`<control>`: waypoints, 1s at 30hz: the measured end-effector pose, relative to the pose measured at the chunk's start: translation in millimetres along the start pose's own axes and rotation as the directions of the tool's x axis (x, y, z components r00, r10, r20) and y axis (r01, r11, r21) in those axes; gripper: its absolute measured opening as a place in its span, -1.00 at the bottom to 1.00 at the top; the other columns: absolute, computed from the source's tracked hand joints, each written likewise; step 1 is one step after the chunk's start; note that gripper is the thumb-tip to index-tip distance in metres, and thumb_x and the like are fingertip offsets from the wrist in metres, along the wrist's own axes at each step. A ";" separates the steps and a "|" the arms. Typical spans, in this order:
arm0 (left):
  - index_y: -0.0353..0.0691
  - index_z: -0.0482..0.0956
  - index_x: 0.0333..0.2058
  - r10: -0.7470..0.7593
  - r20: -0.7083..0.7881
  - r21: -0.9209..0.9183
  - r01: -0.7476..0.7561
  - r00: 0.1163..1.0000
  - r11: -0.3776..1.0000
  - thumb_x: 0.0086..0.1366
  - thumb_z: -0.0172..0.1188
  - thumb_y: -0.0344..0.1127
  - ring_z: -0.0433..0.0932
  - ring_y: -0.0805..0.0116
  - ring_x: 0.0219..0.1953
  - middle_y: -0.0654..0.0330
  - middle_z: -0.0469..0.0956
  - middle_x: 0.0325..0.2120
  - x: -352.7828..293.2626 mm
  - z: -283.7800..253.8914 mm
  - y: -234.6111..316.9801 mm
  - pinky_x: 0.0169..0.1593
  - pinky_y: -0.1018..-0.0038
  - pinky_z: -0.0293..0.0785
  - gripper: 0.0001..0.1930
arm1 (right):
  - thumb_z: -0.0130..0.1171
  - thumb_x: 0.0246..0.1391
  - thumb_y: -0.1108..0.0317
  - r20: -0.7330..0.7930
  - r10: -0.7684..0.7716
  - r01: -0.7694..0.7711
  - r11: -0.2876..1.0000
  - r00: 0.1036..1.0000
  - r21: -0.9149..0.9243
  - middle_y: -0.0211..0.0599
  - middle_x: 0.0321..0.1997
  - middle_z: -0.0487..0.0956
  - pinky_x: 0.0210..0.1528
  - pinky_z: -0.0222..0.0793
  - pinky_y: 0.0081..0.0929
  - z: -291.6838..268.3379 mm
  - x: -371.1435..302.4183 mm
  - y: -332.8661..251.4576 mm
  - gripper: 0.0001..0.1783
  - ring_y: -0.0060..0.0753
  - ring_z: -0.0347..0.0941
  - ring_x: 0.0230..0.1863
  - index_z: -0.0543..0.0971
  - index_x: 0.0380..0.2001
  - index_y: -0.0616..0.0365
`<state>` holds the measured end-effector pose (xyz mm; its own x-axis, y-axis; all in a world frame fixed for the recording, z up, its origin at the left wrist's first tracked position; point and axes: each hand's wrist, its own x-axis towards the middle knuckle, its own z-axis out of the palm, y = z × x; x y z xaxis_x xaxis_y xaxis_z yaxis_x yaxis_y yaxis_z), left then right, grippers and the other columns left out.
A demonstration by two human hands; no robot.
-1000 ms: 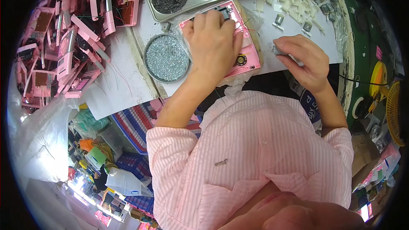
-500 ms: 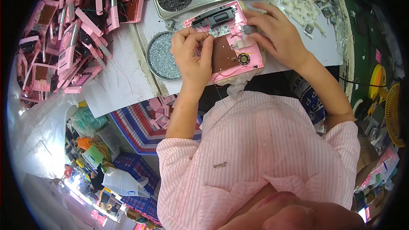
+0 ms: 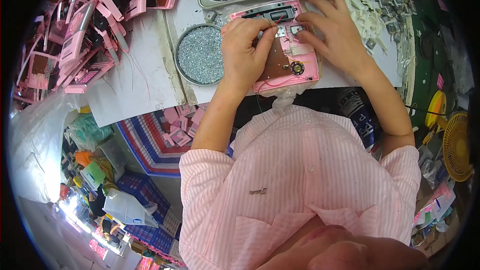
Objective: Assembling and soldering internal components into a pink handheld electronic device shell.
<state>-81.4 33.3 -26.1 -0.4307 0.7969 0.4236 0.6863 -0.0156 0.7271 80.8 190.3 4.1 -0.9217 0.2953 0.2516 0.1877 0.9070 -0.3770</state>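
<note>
A pink plastic housing (image 3: 260, 89) lies on the table in front of me, with a brown circuit board (image 3: 273, 65), a small round speaker (image 3: 297, 68) and a long black part (image 3: 270, 15) along its far side. Over the housing's left half, my left hand (image 3: 248, 45) pinches thin red wires (image 3: 280, 19) between thumb and fingertips. My right hand (image 3: 336, 32) is at the right edge, fingers spread, the thumb beside a small silver motor (image 3: 296, 30) seated in the housing. Its fingers appear to hold nothing.
A round dish of small screws (image 3: 201, 55) stands left of the housing. Behind it sits a metal tray (image 3: 202, 1) with dark springs. Pink housings (image 3: 75, 45) are piled at left; white parts and motors (image 3: 367, 15) lie at right. A striped basket (image 3: 145, 142) is below the table.
My right hand has let go of the small motor, which now sits in the housing, and its fingers have spread. My left hand has shifted right with the wires. The whole view has shifted slightly.
</note>
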 end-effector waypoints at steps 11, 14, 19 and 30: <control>-0.12 0.66 -0.22 0.110 0.008 0.080 -0.110 0.994 0.991 0.13 0.39 -0.38 0.50 0.22 -0.36 0.28 0.58 -0.48 -5.2 -7.2 8.3 -0.12 0.29 0.31 -0.79 | 0.37 -0.05 0.37 -0.111 -0.049 0.070 0.978 0.993 0.197 -0.31 0.28 0.50 0.39 0.14 -0.07 28.4 12.2 -12.6 -0.85 0.07 0.18 0.38 0.67 -0.35 0.11; -0.16 0.62 -0.06 0.189 -0.058 0.315 -0.162 0.980 0.935 0.10 0.41 -0.43 0.49 0.24 -0.33 0.30 0.61 -0.42 -26.1 -14.1 1.5 -0.08 0.35 0.32 -0.62 | 0.37 -0.05 0.38 -0.111 -0.009 0.033 0.975 0.994 0.219 -0.34 0.27 0.52 0.39 0.14 -0.10 16.8 8.5 -13.5 -0.88 0.02 0.19 0.39 0.68 -0.38 0.10; -0.24 0.56 0.02 0.044 -0.148 0.520 0.040 0.988 0.853 0.12 0.36 -0.48 0.50 0.21 -0.26 0.20 0.59 -0.31 -21.9 -16.8 21.2 -0.03 0.33 0.30 -0.56 | 0.40 -0.08 0.38 -0.135 0.047 -0.010 0.965 0.990 0.262 -0.36 0.24 0.56 0.39 0.14 -0.13 5.1 -4.9 -9.0 -0.89 -0.04 0.22 0.37 0.69 -0.41 0.08; -0.36 0.64 -0.06 -0.263 0.444 -0.308 0.422 0.857 0.853 0.38 0.17 -0.43 0.65 0.42 -0.34 0.14 0.67 -0.36 15.8 2.7 41.3 -0.28 0.50 0.57 -0.78 | 0.46 -0.15 0.39 -0.222 -0.053 0.110 0.961 0.974 0.253 -0.34 0.17 0.60 0.32 0.23 -0.12 -16.2 -7.6 1.9 -0.83 -0.06 0.30 0.32 0.71 -0.39 0.03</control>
<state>-58.3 46.9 9.1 -0.2898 0.9546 -0.0684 0.2227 0.1368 0.9653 93.6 194.7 15.9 -0.8320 0.3058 0.4630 -0.0073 0.8284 -0.5602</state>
